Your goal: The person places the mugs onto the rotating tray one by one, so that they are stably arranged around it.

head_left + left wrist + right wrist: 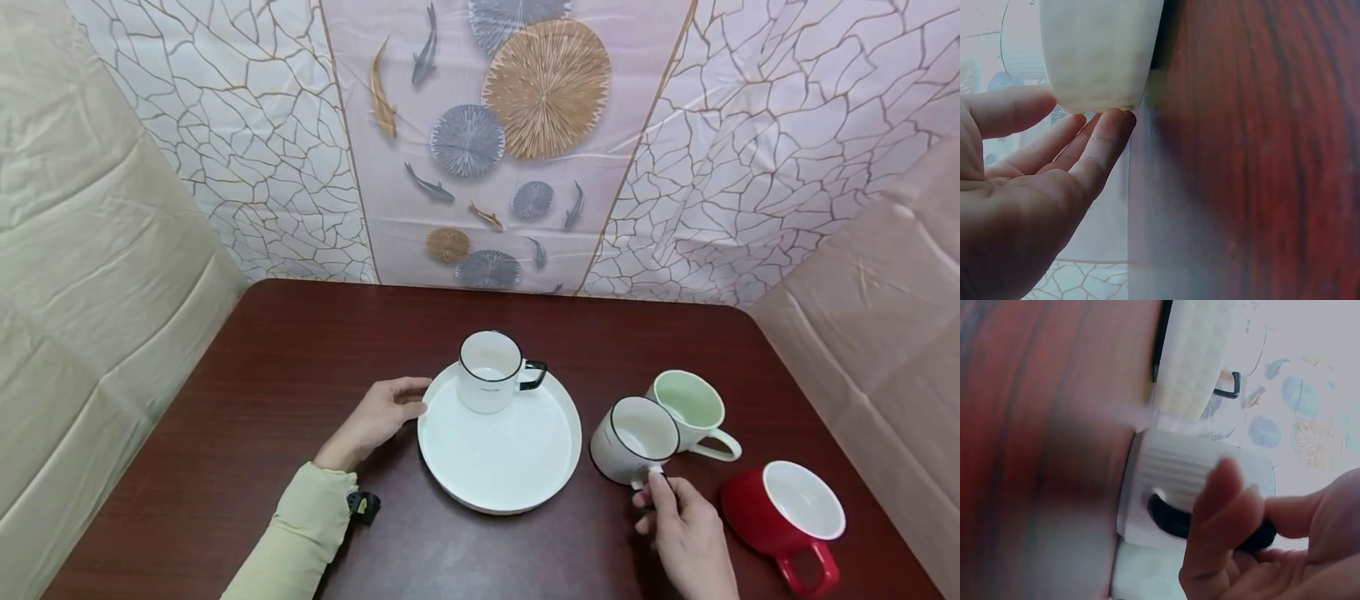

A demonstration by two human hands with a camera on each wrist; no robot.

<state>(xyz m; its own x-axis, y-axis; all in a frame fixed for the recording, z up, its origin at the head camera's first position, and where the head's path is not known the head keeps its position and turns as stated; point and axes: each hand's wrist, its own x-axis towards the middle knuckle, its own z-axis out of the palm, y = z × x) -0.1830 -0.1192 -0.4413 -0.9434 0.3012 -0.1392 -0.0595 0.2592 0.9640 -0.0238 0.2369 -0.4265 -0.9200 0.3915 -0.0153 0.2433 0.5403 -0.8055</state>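
A round white tray [498, 467] with a raised rim lies on the table, and a white mug [486, 379] with a black rim and black handle stands on its far part. My left hand [382, 417] touches the tray's left edge; in the left wrist view the fingertips [1116, 119] meet its side wall. To the tray's right, my right hand [686, 525] pinches the handle of a second white mug [630, 446] with a black rim. The right wrist view shows that black handle [1169, 517] between thumb and fingers, and the mug's ribbed side.
Just behind the pinched mug stands a pale green mug [686, 400] with a white handle. A red mug [765, 508], white inside, is to the right of my right hand. The dark wooden table [322, 333] ends at a patterned cloth backdrop [480, 167].
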